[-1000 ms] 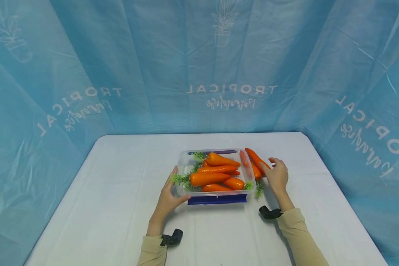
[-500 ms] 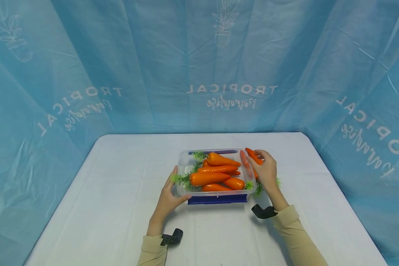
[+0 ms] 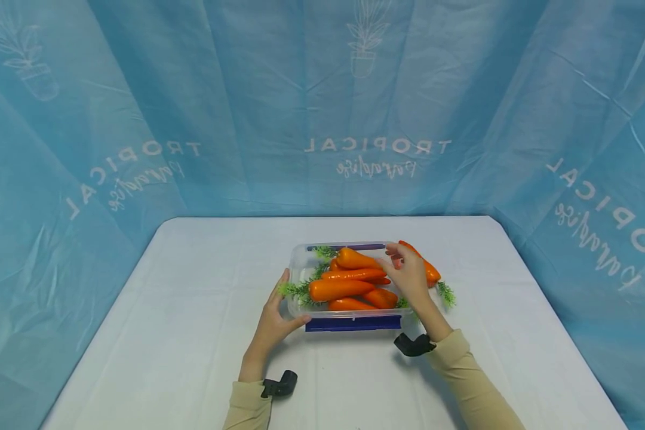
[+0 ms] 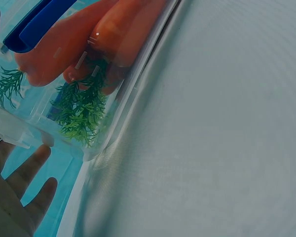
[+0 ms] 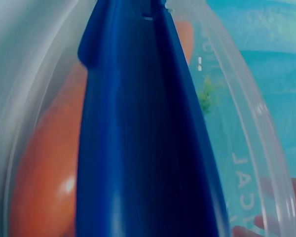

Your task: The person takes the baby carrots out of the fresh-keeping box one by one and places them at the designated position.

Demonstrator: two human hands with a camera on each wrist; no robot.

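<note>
In the head view a clear plastic food container (image 3: 298, 263) with blue side clips holds several orange carrots (image 3: 340, 290) with feathery green tops. My left hand (image 3: 271, 325) grips its near left corner, thumb at the front and fingers along the left side. Spread left fingers (image 4: 37, 163) show beside the wall in the left wrist view. My right hand (image 3: 411, 279) reaches over the right rim, thumb and fingers apart near a carrot tip, with no carrot seen held. A blue clip (image 5: 143, 123) fills much of the right wrist view, with a carrot (image 5: 52, 163) behind the clear wall.
A carrot (image 3: 429, 272) with a green top (image 3: 446, 294) lies on the white table (image 3: 193, 310), just right of the container. Blue printed sheeting (image 3: 258, 107) hangs behind and around the table.
My right hand has moved left from the carrots beside the container to above its right side. The carrot outside now shows more fully. My left hand stays at the corner.
</note>
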